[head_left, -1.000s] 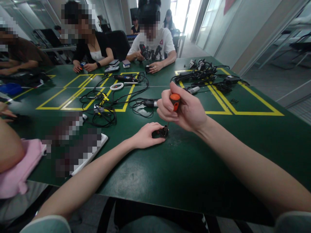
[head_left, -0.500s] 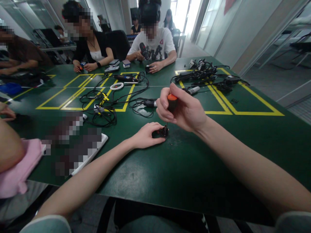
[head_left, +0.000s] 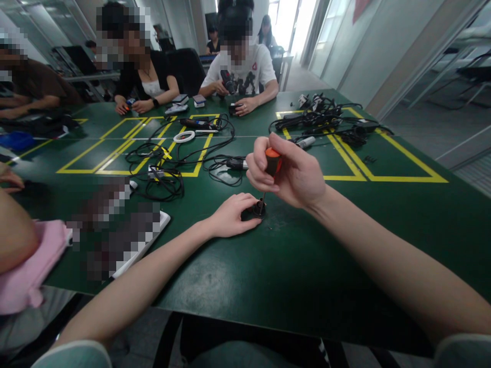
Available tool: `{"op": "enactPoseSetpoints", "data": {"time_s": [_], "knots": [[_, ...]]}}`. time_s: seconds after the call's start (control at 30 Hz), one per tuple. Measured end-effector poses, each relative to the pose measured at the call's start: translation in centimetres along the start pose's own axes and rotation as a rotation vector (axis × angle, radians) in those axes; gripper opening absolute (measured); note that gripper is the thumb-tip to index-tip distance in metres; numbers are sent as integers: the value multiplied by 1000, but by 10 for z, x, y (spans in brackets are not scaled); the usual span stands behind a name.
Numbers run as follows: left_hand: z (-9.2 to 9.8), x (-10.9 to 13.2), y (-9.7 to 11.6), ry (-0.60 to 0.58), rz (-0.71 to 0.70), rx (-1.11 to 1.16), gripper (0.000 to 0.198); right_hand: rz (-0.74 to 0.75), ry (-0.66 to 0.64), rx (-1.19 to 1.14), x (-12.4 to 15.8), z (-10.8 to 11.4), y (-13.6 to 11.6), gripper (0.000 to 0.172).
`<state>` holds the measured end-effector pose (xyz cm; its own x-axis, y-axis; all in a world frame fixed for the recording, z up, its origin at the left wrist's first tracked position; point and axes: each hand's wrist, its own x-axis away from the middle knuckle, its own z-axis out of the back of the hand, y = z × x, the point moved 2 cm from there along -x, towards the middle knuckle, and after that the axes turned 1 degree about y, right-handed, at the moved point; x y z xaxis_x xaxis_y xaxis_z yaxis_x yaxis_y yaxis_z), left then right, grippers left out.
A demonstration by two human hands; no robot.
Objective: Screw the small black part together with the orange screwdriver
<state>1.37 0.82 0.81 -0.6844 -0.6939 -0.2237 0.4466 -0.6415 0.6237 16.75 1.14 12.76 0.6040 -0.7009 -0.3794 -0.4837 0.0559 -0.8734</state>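
Right hand [head_left: 286, 171] is curled tight round a screwdriver [head_left: 273, 159]. Only the orange top of the handle pokes out between thumb and fingers, and the thin shaft runs straight down, pretty much upright, into a small black part [head_left: 259, 208]. Left hand [head_left: 230, 214] lies low on the green table [head_left: 291, 266] with thumb and fingertips pinched around that part, pinning it flat. The fingers cover its left side and the fist shades it from above, so I honestly can't tell what the part is or where the tip sits in it. The table right around the part is bare and a bit scuffed. Just beyond the part lies a black tool with a silver tip [head_left: 238, 163], and beyond-left of the part is a big tangle of black cables [head_left: 164, 168] with a white ring [head_left: 184, 136] behind it, all spread over yellow tape lines [head_left: 345, 163]. Beyond-right of the part is a second cable pile [head_left: 326, 120] with a silver cylinder [head_left: 306, 142] at its near edge. Well left of the part sits a white tray [head_left: 163, 221] with its contents blurred out, then a pink cloth [head_left: 26, 271]. Far across from the part, a person in a white T-shirt [head_left: 249, 66] holds a dark tool, with a person in a black top [head_left: 149, 76] beside them.
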Motion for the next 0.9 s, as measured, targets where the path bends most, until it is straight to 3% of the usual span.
{"op": "enactPoseSetpoints", "data": {"time_s": [0.17, 0.33, 0.57, 0.67, 0.8, 0.9], "knots": [[0, 0, 0, -6, 2, 7, 30, -39, 11, 65, -1, -2, -1, 59], [1, 0, 1, -23, 19, -4, 30, 24, -17, 13, 2, 0, 1, 43], [1, -2, 2, -50, 38, 7, 29, 83, 30, 138, 0, 4, 5, 24], [2, -1, 2, -64, 41, 14, 28, 173, 132, 337, 1, 9, 3, 23], [3, -2, 4, -76, 38, 5, 21, 238, 237, 796, 4, 16, -9, 47], [3, -4, 4, -85, 60, -9, 24, 218, 248, 964, 5, 23, -19, 59]]}}
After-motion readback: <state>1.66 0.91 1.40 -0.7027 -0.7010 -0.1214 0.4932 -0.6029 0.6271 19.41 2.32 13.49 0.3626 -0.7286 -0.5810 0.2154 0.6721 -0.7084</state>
